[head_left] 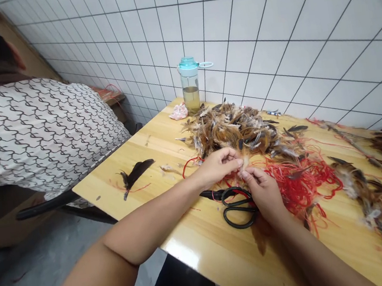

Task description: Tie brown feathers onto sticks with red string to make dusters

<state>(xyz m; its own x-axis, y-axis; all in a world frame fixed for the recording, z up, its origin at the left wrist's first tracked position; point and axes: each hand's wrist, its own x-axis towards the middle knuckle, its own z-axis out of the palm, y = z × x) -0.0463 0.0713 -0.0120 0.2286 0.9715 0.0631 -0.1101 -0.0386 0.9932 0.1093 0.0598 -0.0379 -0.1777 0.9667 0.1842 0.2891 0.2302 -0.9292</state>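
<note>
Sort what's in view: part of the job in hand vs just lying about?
Part of the job, judging by the hands:
- small tan feather, where left hand and right hand meet
- feather pile
- red string
- scissors, probably; lying by the right hand

Just lying about:
- drink bottle
- crumpled tissue

Unclear: lone dark feather, left side.

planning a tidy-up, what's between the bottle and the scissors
In the head view, the brown feather pile lies between the bottle and scissors, with the left hand nearer the scissors.
</note>
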